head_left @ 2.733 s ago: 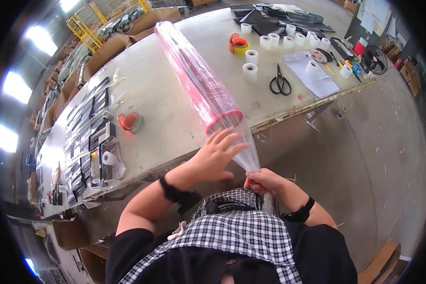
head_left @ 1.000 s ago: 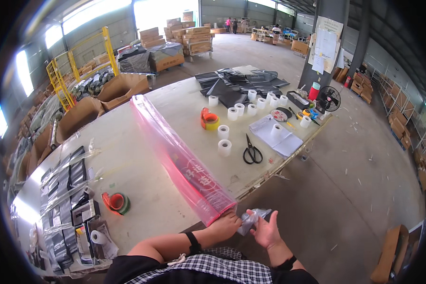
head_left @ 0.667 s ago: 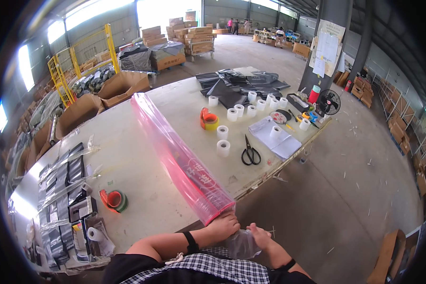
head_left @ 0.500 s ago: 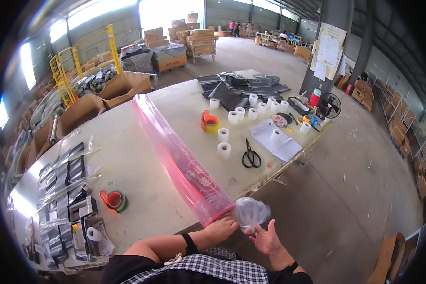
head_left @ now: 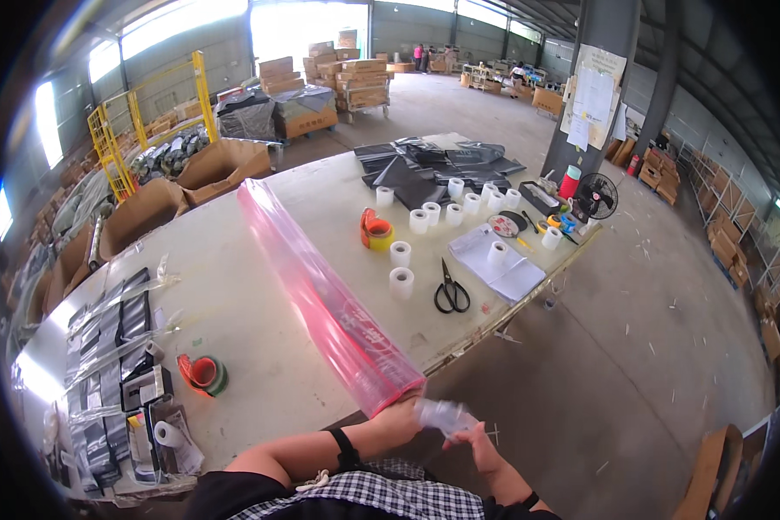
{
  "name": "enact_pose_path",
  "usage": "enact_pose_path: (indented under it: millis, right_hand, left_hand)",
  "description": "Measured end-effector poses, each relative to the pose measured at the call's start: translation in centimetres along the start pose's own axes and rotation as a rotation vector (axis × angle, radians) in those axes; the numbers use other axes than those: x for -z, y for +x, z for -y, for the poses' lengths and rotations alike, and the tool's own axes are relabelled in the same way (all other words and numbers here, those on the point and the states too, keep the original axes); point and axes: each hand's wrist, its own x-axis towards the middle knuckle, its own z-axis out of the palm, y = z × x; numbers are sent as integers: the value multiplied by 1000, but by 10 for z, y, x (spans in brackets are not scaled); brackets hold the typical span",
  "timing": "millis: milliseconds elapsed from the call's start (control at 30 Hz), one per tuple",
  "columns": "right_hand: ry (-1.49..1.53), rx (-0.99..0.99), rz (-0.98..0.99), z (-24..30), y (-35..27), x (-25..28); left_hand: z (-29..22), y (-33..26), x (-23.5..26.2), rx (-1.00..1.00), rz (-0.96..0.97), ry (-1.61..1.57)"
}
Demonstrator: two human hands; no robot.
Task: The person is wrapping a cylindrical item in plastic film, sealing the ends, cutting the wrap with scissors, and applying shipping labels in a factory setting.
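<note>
A long roll wrapped in clear pink film [head_left: 321, 299] lies slantwise across the table, its near end at the front edge. My left hand [head_left: 396, 422] is closed at that near end, around the neck of a bunched piece of clear plastic film [head_left: 446, 418]. The film sticks out to the right, blurred by motion. My right hand [head_left: 475, 440] pinches its outer end, with the thumb against the fingers. The left fingertips are partly hidden behind the film.
Black-handled scissors [head_left: 451, 290], an orange-and-yellow tape dispenser [head_left: 376, 232], several small white rolls [head_left: 400, 282] and papers [head_left: 498, 264] lie right of the roll. Black plastic sheets [head_left: 433, 165] lie at the back. Another tape dispenser [head_left: 203, 375] and dark bundles [head_left: 104, 364] lie left.
My right hand has closed from spread fingers onto the clear film and moved slightly down and left. The film, round and puffed before, is now narrower and drawn between my hands.
</note>
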Motion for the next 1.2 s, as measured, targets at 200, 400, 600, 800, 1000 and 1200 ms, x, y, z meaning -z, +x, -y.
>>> enact_pose_path:
  millis: [200,400,600,800,1000,1200]
  right_hand:
    - [693,-57,-245,41,53,-31]
    - [-974,-234,-317,-31,18,-3]
    - [-1058,191,-197,47,7,-1]
    - [-136,28,-144,-33,80,-2]
    - [213,158,-104,-162,111,-66]
    - [1076,-108,-366,-50,94,-92]
  left_hand:
    - [2,-4,-1,-312,-130,791]
    - [-20,-2,11,-351,-82,1069]
    - [-10,-5,7,-283,-153,743]
    - [-18,-3,13,-298,-116,420]
    - [-17,-2,23,-141,187,318]
    - [3,4,19,-327,-7,505]
